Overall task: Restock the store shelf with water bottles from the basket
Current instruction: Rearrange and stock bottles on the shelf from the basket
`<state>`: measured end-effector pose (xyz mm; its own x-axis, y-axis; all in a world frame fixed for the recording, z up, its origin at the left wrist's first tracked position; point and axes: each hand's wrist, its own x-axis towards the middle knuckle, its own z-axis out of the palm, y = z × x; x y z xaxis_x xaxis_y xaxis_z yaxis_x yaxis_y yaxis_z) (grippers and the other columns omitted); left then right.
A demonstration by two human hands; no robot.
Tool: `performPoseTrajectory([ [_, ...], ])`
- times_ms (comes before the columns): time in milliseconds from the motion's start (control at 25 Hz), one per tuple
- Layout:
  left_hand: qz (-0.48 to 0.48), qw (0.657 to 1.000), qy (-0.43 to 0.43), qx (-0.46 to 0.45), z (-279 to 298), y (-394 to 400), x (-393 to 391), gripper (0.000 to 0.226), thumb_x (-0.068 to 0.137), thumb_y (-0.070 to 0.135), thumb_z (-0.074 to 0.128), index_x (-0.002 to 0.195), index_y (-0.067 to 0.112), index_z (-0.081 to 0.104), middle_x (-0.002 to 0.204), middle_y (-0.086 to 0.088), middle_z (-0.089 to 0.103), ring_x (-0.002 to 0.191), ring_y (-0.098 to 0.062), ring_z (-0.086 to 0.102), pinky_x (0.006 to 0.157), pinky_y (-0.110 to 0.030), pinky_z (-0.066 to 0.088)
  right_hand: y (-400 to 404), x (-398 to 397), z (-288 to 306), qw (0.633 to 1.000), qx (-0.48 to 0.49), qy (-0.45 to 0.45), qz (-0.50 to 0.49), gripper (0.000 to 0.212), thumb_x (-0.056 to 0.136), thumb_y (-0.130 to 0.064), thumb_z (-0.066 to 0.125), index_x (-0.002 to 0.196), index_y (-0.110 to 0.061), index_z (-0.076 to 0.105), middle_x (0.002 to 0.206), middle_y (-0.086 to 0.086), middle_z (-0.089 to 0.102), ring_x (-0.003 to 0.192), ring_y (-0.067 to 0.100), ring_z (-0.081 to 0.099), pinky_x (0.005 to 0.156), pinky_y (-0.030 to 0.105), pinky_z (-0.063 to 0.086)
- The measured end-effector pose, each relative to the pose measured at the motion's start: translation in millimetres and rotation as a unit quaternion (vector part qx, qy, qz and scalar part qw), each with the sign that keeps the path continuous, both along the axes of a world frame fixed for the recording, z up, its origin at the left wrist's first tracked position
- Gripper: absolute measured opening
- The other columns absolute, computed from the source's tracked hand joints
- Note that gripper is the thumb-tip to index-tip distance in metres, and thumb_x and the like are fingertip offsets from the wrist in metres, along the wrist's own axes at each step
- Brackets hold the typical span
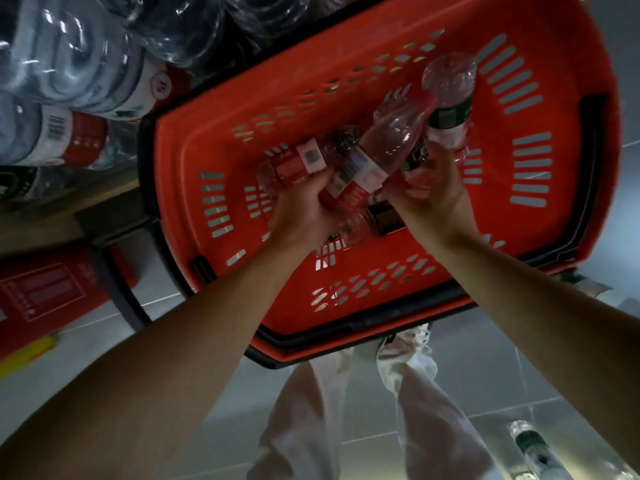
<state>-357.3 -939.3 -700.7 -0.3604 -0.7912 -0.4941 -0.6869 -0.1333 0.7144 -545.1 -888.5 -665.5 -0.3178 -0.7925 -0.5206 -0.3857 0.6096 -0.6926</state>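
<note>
A: Start at the far left. What's there?

B: Large water bottles (pixel 69 74) lying in a stack on the shelf (pixel 45 216), red-and-white labels facing us. Below them, red cartons (pixel 45 292) at floor level.

A: And the basket?

B: The red basket (pixel 214 109) with its black rim fills the middle, sitting on the grey tiled floor (pixel 519 386) just beside the shelf. Several small bottles lie loose in its bottom.

A: The hands?

B: Both are down inside it. The left hand (pixel 304 209) has its fingers curled round a red-labelled bottle (pixel 301 161) lying on its side. A second red-labelled bottle (pixel 377 157) slants between the two hands, and the left hand touches its lower end.

A: And the right?

B: The right hand (pixel 433 199) is curled around a green-labelled bottle (pixel 450 102), whose base points up toward the camera. There looks to be another dark-labelled bottle under that palm, but motion blur keeps me from being sure.

A: Anything further right?

B: One more bottle (pixel 530 448) lies on the tiles at the lower right, beyond the person's pale trousers (pixel 311 410).
</note>
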Motion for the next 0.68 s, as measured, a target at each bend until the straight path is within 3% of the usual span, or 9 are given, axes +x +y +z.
performPoseTrajectory([
  [120,-0.006,0.998,0.058,0.034,24.8,24.8,-20.4,0.067,0.073,0.02,0.085,0.134,0.013,0.057,0.121,-0.002,0.067,0.09,0.011,0.058,0.077,-0.001,0.043,-4.8,6.3,-4.4,0.99,-0.02,-0.064,-0.123,0.092,0.079,-0.046,0.073,0.15,-0.03,0.015,0.136,-0.001,0.054,0.105,0.01,0.064,0.082,0.035,0.059],
  [200,-0.021,0.996,0.082,0.034,24.6,32.8,-27.2,0.064,0.079,0.019,0.08,0.136,0.009,0.054,0.129,-0.006,0.062,0.1,0.009,0.058,0.082,-0.006,0.046,-4.8,6.7,-6.6,0.985,-0.021,-0.056,-0.164,0.095,0.078,-0.046,0.075,0.151,-0.03,0.015,0.137,-0.003,0.055,0.111,0.012,0.061,0.087,0.038,0.058],
  [280,-0.044,0.994,0.087,0.055,10.7,25.5,-16.2,0.06,0.088,0.029,0.071,0.141,0.012,0.049,0.136,-0.005,0.058,0.119,-0.005,0.056,0.094,-0.02,0.049,-3.8,4.5,-11.5,0.987,-0.009,-0.032,-0.159,0.093,0.08,-0.041,0.075,0.152,-0.027,0.018,0.137,-0.006,0.054,0.112,0.008,0.057,0.09,0.031,0.055],
  [360,-0.059,0.998,0.004,0.024,-13.8,4.8,-0.2,0.061,0.093,0.037,0.064,0.147,0.021,0.041,0.144,-0.003,0.052,0.131,-0.013,0.05,0.107,-0.031,0.043,-0.7,1.5,-18.9,0.987,-0.001,-0.016,-0.162,0.093,0.078,-0.038,0.077,0.152,-0.027,0.02,0.135,-0.007,0.056,0.111,0.009,0.059,0.092,0.032,0.055],
  [480,-0.124,0.965,-0.216,-0.08,-52.6,-31.5,7.1,0.065,0.093,0.021,0.058,0.151,0.033,0.031,0.159,0.0,0.031,0.145,-0.024,0.031,0.115,-0.049,0.022,5.2,1.5,-31.0,0.989,-0.015,-0.001,-0.147,0.093,0.073,-0.042,0.077,0.148,-0.026,0.025,0.131,-0.005,0.06,0.111,0.013,0.062,0.09,0.036,0.057],
  [600,-0.178,0.933,-0.294,-0.104,-77.0,-47.0,0.4,0.06,0.093,0.017,0.05,0.15,0.03,0.033,0.156,-0.004,0.032,0.137,-0.034,0.041,0.104,-0.056,0.038,2.4,2.7,-40.9,0.992,-0.014,-0.005,-0.123,0.092,0.076,-0.04,0.08,0.149,-0.031,0.025,0.133,-0.01,0.059,0.117,0.013,0.059,0.092,0.035,0.055],
  [680,-0.176,0.936,-0.289,-0.1,-84.9,-42.3,1.5,0.06,0.095,0.016,0.048,0.151,0.027,0.03,0.152,-0.009,0.034,0.124,-0.041,0.051,0.094,-0.055,0.048,-2.7,2.2,-46.5,0.994,-0.013,-0.01,-0.106,0.092,0.076,-0.037,0.08,0.149,-0.032,0.023,0.136,-0.01,0.057,0.121,0.012,0.057,0.095,0.033,0.053],
])
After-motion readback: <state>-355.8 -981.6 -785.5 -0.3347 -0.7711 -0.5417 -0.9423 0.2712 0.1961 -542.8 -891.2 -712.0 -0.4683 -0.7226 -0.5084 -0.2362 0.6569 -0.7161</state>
